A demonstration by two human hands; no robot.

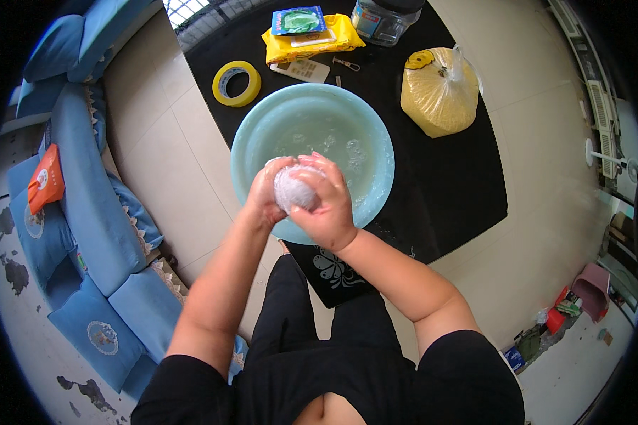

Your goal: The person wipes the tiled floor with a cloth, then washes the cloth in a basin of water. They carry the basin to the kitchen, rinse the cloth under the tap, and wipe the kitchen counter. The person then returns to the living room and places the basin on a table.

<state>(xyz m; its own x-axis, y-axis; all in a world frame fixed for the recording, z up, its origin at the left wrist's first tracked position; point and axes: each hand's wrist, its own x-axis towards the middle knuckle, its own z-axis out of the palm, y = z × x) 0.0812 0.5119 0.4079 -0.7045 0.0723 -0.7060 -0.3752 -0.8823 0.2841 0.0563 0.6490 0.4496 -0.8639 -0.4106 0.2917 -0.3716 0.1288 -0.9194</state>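
A black table [446, 191] holds a round blue tub [384, 159] with cloudy water [319, 131] in it. Over the tub's near side, the left hand [264, 193] and right hand [329, 202] curl around a pale, balled-up cloth [295, 190], pressing it between them.

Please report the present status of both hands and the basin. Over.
Left hand and right hand cupped around pale round bundle, above basin. Basin holds cloudy, bubbly water. Yellow tape, filled bag alongside, not in the way.

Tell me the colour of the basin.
The basin is light blue, best seen in the head view.
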